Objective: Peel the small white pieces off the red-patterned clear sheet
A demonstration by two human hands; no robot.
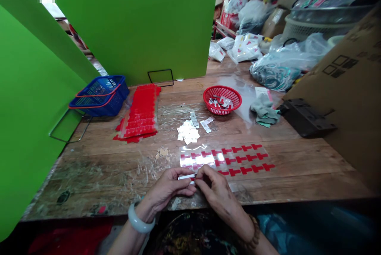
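My left hand (169,188) and my right hand (214,185) meet at the table's front edge. Together they pinch a small white strip with a red tip (187,176). Just beyond my fingers lies a clear sheet (208,159) carrying rows of red T-shaped stickers (247,159). A loose heap of small white pieces (188,132) sits further back on the wooden table (119,167). A pale bangle is on my left wrist and a bead bracelet on my right.
A stack of red sticker sheets (141,113) lies left of centre, beside blue baskets (99,95). A red basket (222,99) holds small parts. Grey gloves (264,111), a black tool (306,118), a cardboard box (351,88) and plastic bags (285,64) crowd the right. Green panels (125,20) wall the back and left.
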